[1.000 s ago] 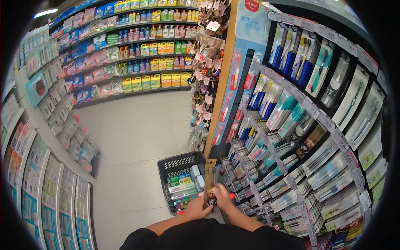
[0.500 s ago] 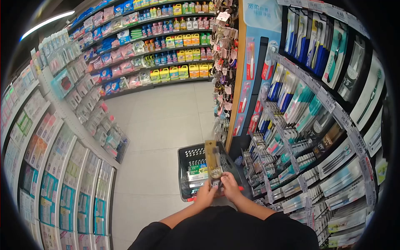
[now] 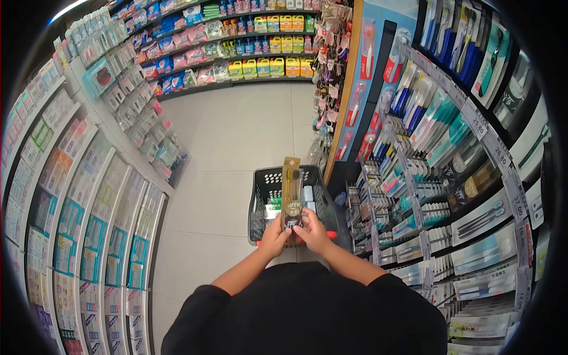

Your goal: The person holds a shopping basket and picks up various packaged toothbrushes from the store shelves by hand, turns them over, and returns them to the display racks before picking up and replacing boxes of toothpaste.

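A long gold and clear toothbrush pack (image 3: pixel 292 192) stands upright between my hands, its printed front facing me. My left hand (image 3: pixel 275 236) is closed on its lower left edge, and my right hand (image 3: pixel 313 231) grips the lower right edge. Both thumbs lie near the bottom of the pack. Behind and below it is a dark grey shopping basket (image 3: pixel 258 201) with a red handle. A green and white box (image 3: pixel 273 208) and a pale blue item (image 3: pixel 308 193) show inside the basket, partly hidden by the pack.
Toothbrush racks (image 3: pixel 438 195) with price strips rise close on the right. Shelves of boxed goods (image 3: pixel 89 231) line the left. Curved shelves of bottles and bags (image 3: pixel 254 44) stand at the back, beyond the pale tiled floor (image 3: pixel 219 130).
The view has tilted down and shifted left. The pack now stands straighter and its front is clearer, with both hands still on it.
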The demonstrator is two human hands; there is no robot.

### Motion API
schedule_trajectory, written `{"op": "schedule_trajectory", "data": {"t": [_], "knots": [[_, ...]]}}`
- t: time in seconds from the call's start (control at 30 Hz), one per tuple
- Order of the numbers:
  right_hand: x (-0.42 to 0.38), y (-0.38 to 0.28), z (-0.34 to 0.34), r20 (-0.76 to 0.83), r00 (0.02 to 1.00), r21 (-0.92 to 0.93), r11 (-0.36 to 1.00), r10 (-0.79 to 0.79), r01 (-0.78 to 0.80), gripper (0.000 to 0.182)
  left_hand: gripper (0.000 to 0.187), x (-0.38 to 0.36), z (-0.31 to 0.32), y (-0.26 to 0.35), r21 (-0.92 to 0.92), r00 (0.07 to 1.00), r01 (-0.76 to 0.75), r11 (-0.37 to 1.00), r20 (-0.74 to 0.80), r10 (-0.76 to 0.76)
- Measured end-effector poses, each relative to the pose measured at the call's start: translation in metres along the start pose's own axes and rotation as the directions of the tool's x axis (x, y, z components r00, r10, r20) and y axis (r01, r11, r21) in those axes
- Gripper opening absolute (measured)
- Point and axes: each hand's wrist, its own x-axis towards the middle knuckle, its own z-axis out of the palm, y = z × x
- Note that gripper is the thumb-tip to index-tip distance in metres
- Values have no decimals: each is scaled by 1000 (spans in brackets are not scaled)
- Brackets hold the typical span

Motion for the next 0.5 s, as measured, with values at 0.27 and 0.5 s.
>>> {"op": "schedule_trajectory", "data": {"t": [0.27,0.5], "knots": [[8,0,3,42,988,-147,977,-148,153,45,72,-6,5,8,12,998,1,1000,-61,0],[7,-13,1,184,979,-389,908,-92,158,45,69,1,7,-5,334,986,-165,928,23,166]]}}
